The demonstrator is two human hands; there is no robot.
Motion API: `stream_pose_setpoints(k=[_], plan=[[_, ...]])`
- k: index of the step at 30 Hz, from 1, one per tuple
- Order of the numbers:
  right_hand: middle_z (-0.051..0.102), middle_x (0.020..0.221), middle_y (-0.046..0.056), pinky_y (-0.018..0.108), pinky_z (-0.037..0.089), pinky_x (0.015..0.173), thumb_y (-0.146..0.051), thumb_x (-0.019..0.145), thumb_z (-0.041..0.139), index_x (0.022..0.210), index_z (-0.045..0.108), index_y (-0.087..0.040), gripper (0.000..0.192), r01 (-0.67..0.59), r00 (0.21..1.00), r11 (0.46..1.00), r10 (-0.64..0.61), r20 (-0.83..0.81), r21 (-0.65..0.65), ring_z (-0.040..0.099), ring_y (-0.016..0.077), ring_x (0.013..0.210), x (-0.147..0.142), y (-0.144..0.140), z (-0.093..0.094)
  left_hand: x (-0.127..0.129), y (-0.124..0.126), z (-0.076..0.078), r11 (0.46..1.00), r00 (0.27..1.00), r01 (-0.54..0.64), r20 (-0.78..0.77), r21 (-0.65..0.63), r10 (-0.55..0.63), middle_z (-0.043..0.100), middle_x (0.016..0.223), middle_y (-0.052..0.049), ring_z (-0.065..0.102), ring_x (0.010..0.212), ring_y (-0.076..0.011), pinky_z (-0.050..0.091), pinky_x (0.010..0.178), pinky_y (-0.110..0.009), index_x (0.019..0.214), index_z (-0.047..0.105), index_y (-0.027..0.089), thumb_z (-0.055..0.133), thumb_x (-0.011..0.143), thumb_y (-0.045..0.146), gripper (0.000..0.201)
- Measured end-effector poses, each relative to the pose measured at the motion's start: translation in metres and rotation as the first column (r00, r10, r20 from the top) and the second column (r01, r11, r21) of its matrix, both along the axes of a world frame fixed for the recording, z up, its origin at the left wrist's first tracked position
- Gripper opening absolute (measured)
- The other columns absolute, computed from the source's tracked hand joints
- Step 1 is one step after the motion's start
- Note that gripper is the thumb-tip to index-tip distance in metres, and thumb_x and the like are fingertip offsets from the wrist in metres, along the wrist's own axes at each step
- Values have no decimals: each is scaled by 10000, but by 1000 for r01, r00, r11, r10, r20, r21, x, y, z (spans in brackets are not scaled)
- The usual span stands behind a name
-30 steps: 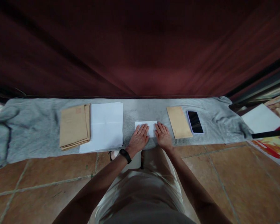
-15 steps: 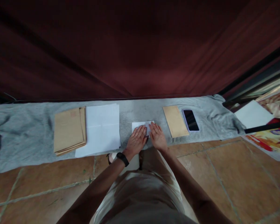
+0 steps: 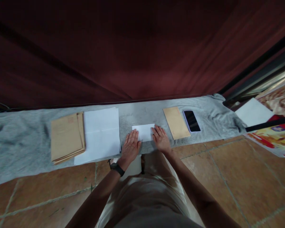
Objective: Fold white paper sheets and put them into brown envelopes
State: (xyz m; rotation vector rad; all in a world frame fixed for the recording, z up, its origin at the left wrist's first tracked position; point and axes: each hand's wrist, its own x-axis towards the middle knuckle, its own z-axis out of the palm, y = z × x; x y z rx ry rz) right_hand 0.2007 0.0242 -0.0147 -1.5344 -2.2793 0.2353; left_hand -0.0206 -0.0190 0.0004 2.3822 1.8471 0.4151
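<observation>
Folded white paper (image 3: 144,132), a small flat rectangle, lies on the grey cloth (image 3: 21,139) directly in front of the person, between the two hands. At its left edge the left hand (image 3: 130,147) is laid flat, palm down, fingers straight and close together, the fingertips just touching or overlapping the paper's near left corner; nothing is gripped. A black wristband (image 3: 117,168) sits on that wrist. At the paper's right edge the right hand (image 3: 161,139) is also flat and spread palm down, its fingertips resting on the right end of the sheet, holding nothing. Just left of the left hand lies a larger sheet of white paper (image 3: 101,134) with faint crease lines, spread out on the cloth, and touching its left side is a stack of brown paper envelopes (image 3: 66,136), slightly fanned. To the right of the right hand, near but apart from it, a single brown paper envelope (image 3: 176,122) lies at a slant, and just beside that lies a dark-screened phone with a pale case (image 3: 191,120), face up. The cloth runs as a long strip across the reddish-brown tiled floor (image 3: 228,177). Behind the strip hangs a dark red curtain (image 3: 133,47). At the far right, off the cloth, lie another white sheet (image 3: 251,111) and a colourful printed sheet (image 3: 275,139).
</observation>
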Motion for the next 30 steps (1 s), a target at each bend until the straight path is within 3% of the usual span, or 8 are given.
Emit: stream_pose_setpoints(k=[4, 7, 12, 16, 18, 21, 24, 30], plan=[[500, 1530, 163, 473, 347, 1159, -274, 1030, 419, 1492, 480, -119, 492, 69, 996, 997, -70, -47, -20, 433, 296, 1411, 0, 0, 7, 0, -3, 2, 999, 999, -44, -11, 14, 44, 354, 1620, -199, 279, 1537, -298, 264, 1250, -514, 1543, 364, 27, 339, 1032, 331, 596], [572, 1431, 170, 447, 413, 1058, -278, 1014, 441, 1446, 525, -131, 464, 197, 979, 976, -200, -27, -88, 525, 308, 1270, -6, 2, 17, 7, -3, 4, 999, 999, 32, -26, 15, -32, 361, 1625, -167, 266, 1543, -286, 259, 1257, -505, 1538, 396, 65, 350, 1031, 327, 573], [665, 1203, 158, 374, 460, 960, -290, 984, 509, 1328, 601, -153, 382, 338, 941, 912, -335, 51, -234, 615, 275, 1101, -21, 10, 38, 19, -5, 3, 998, 997, 62, -46, 0, -62, 406, 1608, -140, 277, 1540, -275, 262, 1258, -497, 1526, 428, 95, 339, 1035, 320, 548], [698, 1140, 142, 325, 491, 865, -251, 939, 566, 1252, 628, -152, 334, 388, 895, 839, -441, -60, -383, 674, 244, 1000, -26, 17, 45, 21, -6, 2, 999, 997, 41, -65, 6, -41, 409, 1608, -135, 284, 1538, -269, 252, 1261, -488, 1527, 427, 107, 356, 1029, 308, 542], [725, 1069, 124, 301, 494, 811, -231, 917, 578, 1192, 658, -150, 298, 375, 876, 826, -465, -132, -421, 687, 230, 946, -25, 21, 46, 20, -6, 2, 999, 996, 37, -78, 3, -37, 405, 1609, -142, 283, 1538, -275, 248, 1262, -497, 1529, 422, 105, 373, 1024, 305, 545], [730, 825, 53, 256, 475, 691, -230, 879, 586, 924, 718, -171, 152, 306, 865, 831, -447, -230, -465, 675, 188, 778, -22, 25, 47, 20, -6, 3, 999, 996, 34, -80, -5, -34, 398, 1609, -163, 286, 1535, -292, 257, 1257, -521, 1531, 409, 86, 377, 1019, 302, 556], [684, 703, -1, 222, 445, 612, -291, 860, 586, 764, 684, -190, 170, 219, 848, 851, -408, -338, -477, 627, 146, 671, -20, 24, 54, 24, -5, 8, 1000, 999, 27, -27, 0, -27, 391, 1610, -177, 299, 1529, -302, 269, 1247, -547, 1551, 361, 80, 377, 1007, 269, 576], [593, 627, -35, 231, 400, 534, -466, 871, 575, 806, 626, -207, 273, 56, 632, 925, -324, -704, -376, 531, 129, 563, -30, 10, 95, 47, 4, 46, 997, 971, -34, 239, 76, 15, 304, 1648, -198, 321, 1519, -317, 327, 1221, -513, 1605, 221, 94, 502, 947, 278, 739]])
